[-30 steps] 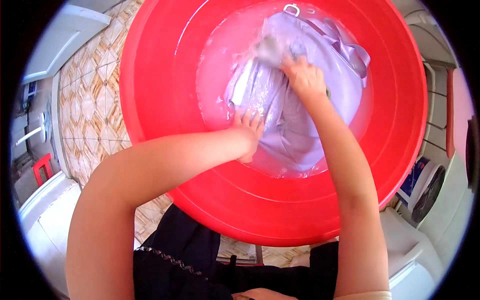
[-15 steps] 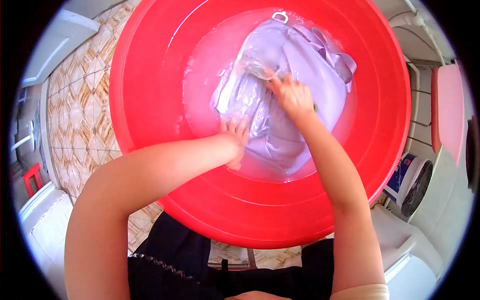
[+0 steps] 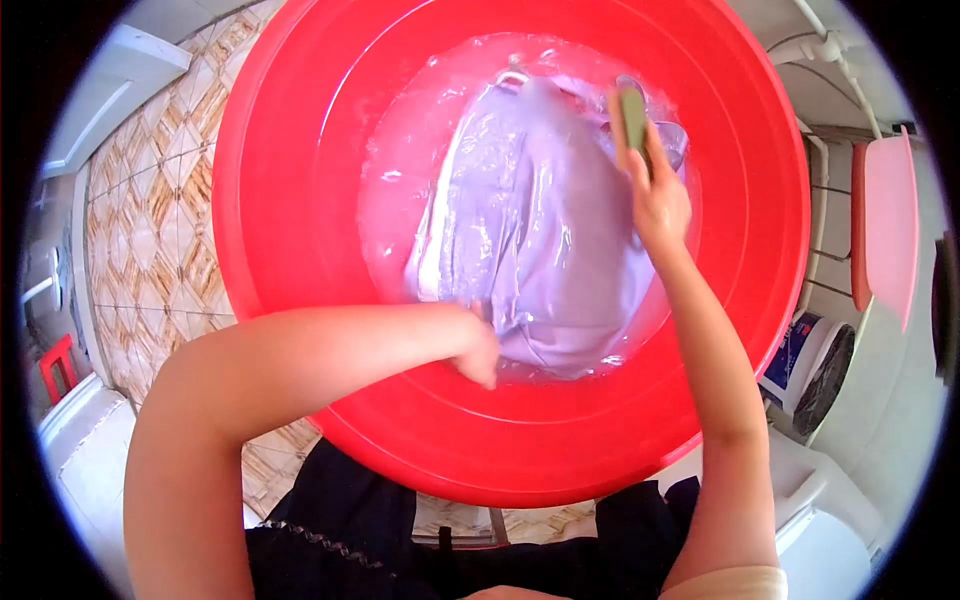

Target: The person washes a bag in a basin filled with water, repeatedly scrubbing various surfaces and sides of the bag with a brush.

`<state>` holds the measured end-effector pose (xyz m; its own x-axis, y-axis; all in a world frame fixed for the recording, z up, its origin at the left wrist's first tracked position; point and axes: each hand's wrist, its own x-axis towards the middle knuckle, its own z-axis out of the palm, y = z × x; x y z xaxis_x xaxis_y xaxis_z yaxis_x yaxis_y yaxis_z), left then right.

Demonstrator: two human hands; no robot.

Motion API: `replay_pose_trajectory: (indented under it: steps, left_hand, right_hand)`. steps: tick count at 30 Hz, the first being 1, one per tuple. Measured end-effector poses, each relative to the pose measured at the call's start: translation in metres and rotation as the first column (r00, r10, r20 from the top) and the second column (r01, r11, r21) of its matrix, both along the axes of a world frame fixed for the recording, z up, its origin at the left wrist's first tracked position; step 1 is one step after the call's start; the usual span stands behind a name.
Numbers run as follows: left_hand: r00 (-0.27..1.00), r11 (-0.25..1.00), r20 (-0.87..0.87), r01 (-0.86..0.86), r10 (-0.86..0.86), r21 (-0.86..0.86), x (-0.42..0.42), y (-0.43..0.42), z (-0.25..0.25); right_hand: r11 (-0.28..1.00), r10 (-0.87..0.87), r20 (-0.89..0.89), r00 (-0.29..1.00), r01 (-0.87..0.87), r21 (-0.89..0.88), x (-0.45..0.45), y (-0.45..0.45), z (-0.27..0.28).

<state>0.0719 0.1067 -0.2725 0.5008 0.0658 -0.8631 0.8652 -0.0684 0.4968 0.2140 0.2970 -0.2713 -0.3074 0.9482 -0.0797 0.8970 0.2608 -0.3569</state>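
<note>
A lavender fabric bag (image 3: 570, 230) with straps and a white ring lies wet in soapy water inside a big red basin (image 3: 290, 200). My right hand (image 3: 660, 205) is wrapped round a green-backed scrub brush (image 3: 632, 115), above the upper right part of the bag by its straps. My left hand (image 3: 475, 345) is at the lower left edge of the bag, its wrist bent. Its fingertips are blurred and partly hidden at the wet fabric, so whether they grip it is unclear.
Patterned floor tiles (image 3: 150, 240) lie to the left. On the right are a white-and-blue bucket (image 3: 805, 365), a pink basin (image 3: 888, 230) on its side and white pipes (image 3: 820, 220). A red stool-like object (image 3: 58, 365) shows at far left.
My right hand has moved up and right, bringing the green brush into plain view. My left hand has shifted slightly down. The bag now lies flatter, its top lower in the basin.
</note>
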Motion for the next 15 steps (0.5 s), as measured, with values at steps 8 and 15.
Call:
replay_pose_trajectory:
  steps: [8, 15]
  left_hand:
    - [0.960, 0.880, 0.071, -0.276, 0.270, 0.385, -0.017, 0.037, 0.014]
    - [0.978, 0.578, -0.159, 0.051, 0.137, 0.815, -0.060, 0.043, -0.020]
  right_hand:
    - [0.991, -0.133, -0.029, 0.991, 0.132, -0.019, 0.060, -0.056, -0.028]
    - [0.924, 0.375, 0.258, 0.891, -0.380, -0.030, 0.004, -0.082, -0.034]
